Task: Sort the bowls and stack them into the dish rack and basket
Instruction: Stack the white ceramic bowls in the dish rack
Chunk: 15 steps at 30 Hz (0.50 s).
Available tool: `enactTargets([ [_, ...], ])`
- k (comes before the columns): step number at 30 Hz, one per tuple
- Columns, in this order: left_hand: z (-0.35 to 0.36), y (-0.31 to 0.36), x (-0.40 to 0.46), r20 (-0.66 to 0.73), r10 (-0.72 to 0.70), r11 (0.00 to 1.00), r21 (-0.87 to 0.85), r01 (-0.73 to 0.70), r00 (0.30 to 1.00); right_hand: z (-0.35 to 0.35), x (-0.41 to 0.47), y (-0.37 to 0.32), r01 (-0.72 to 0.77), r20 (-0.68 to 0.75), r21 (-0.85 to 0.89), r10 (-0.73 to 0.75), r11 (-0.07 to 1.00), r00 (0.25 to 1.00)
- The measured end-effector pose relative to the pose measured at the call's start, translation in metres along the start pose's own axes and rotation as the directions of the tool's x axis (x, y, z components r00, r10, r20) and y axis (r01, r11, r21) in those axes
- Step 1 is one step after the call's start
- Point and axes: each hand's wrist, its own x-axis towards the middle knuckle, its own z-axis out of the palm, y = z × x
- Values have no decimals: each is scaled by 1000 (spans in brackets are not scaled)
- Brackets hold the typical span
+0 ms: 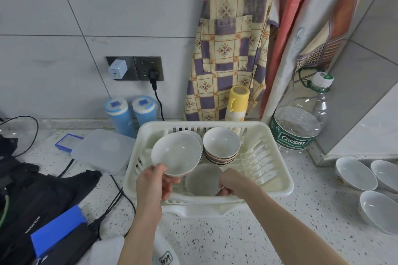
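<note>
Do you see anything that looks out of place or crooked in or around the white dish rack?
Nothing is broken or spilled. Left hand holds a tilted bowl over the dish rack; right hand holds a bowl inside it. Three bowls wait on the counter.

Right fingertips (223,192) behind rack rim (206,199)

Two bare forearms, no sleeves
</note>
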Motion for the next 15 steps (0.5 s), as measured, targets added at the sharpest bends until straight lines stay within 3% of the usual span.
enactTargets([
  [8, 4, -4, -1, 16, -38, 997, 68, 37, 999, 3, 6, 1, -53, -50, -148, 47, 988, 998],
  [15, 7, 2, -1, 64, -86, 979, 189, 72, 994, 5, -1, 0, 13, -105, -149, -29, 989, 994],
])
